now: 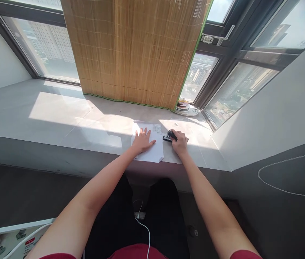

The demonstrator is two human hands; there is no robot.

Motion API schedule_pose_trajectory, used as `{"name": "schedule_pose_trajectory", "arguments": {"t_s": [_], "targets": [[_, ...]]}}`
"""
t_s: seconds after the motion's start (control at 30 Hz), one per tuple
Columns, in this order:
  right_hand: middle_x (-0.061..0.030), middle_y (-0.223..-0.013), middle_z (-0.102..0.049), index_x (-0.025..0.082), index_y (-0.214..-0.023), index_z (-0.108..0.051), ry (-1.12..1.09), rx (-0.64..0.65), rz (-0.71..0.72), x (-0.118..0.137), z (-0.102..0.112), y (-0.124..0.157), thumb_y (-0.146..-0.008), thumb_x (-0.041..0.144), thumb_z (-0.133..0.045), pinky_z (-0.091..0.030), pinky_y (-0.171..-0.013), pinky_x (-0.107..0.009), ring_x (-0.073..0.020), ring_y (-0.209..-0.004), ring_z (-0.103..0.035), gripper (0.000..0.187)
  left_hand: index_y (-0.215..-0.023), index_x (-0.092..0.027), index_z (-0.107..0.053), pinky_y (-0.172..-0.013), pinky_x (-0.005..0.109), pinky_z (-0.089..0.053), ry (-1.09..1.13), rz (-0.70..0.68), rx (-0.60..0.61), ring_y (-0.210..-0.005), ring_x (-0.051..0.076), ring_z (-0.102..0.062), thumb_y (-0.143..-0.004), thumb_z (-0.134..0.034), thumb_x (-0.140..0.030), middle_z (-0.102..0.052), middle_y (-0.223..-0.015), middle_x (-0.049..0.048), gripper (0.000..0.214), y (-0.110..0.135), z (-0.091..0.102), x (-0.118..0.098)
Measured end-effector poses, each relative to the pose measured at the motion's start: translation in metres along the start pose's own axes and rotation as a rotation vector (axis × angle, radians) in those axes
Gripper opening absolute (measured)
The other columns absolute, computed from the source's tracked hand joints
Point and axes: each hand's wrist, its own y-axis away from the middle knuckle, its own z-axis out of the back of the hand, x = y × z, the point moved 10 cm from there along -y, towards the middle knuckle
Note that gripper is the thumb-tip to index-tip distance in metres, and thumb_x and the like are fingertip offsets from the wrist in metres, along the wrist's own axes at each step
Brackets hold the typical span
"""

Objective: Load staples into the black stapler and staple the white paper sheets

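White sheets of paper [152,153] lie on the window sill in front of me, with a small printed pattern near their top right corner. Flat on the sheets rests my left hand [142,141], its fingers spread and holding nothing. Just right of the paper, my right hand [180,141] is wrapped round a black stapler [172,135]. The stapler's dark lower part shows beside the paper's right edge; I cannot tell whether any paper is between its jaws.
A bamboo blind [136,54] hangs over the window behind the paper. Stacked round plates [186,108] stand in the sill's far right corner. A white cable [147,230] runs between my legs, and a beaded cord [273,183] hangs at right.
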Motion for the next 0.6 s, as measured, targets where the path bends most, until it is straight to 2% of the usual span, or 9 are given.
{"name": "schedule_pose_trajectory", "arguments": {"t_s": [0.1, 0.2, 0.3, 0.4, 0.6], "targets": [[-0.0120, -0.125, -0.073, 0.031, -0.145, -0.068, -0.021, 0.031, 0.043, 0.011, -0.016, -0.009, -0.095, 0.023, -0.053, -0.040, -0.100, -0.051, -0.0338, -0.116, -0.055, 0.053, -0.175, -0.015, -0.029, -0.134, 0.070, -0.011, 0.014, 0.007, -0.009, -0.169, 0.045, -0.013, -0.107, -0.029, -0.070, -0.021, -0.182, 0.0209, 0.087, 0.001, 0.002, 0.000], [-0.0121, -0.124, -0.071, 0.031, -0.148, -0.065, 0.008, 0.036, 0.074, 0.018, -0.022, -0.015, -0.096, 0.025, -0.052, -0.041, -0.097, -0.049, -0.0338, -0.115, -0.055, 0.054, -0.173, -0.020, -0.035, -0.132, 0.075, -0.011, 0.007, -0.022, -0.034, -0.169, 0.046, -0.012, -0.108, -0.034, -0.066, -0.023, -0.182, 0.0179, 0.080, 0.004, 0.007, -0.007], [-0.0126, -0.125, -0.070, 0.031, -0.157, -0.058, 0.062, 0.041, 0.110, 0.024, -0.022, -0.015, -0.098, 0.025, -0.050, -0.043, -0.096, -0.049, -0.0338, -0.115, -0.056, 0.059, -0.169, -0.030, -0.044, -0.132, 0.074, -0.013, -0.019, -0.174, -0.062, -0.170, 0.040, -0.014, -0.112, -0.037, -0.051, -0.024, -0.183, 0.0104, 0.062, 0.008, 0.010, -0.027], [-0.0112, -0.129, -0.069, 0.035, -0.164, -0.050, 0.082, 0.054, 0.163, 0.031, -0.020, -0.013, -0.102, 0.030, -0.050, -0.043, -0.099, -0.051, -0.0332, -0.117, -0.056, 0.061, -0.170, -0.037, -0.042, -0.131, 0.074, -0.016, -0.012, -0.291, -0.018, -0.169, 0.039, -0.018, -0.113, -0.036, -0.047, -0.024, -0.183, 0.0073, 0.059, 0.011, 0.005, -0.041], [-0.0098, -0.127, -0.069, 0.041, -0.162, -0.053, 0.118, 0.053, 0.181, 0.032, -0.020, -0.013, -0.108, 0.030, -0.044, -0.042, -0.099, -0.050, -0.0317, -0.117, -0.056, 0.056, -0.171, -0.045, -0.037, -0.126, 0.084, -0.012, 0.045, -0.269, 0.053, -0.168, 0.046, -0.017, -0.113, -0.036, -0.049, -0.023, -0.184, 0.0053, 0.059, 0.014, -0.002, -0.045]]}}
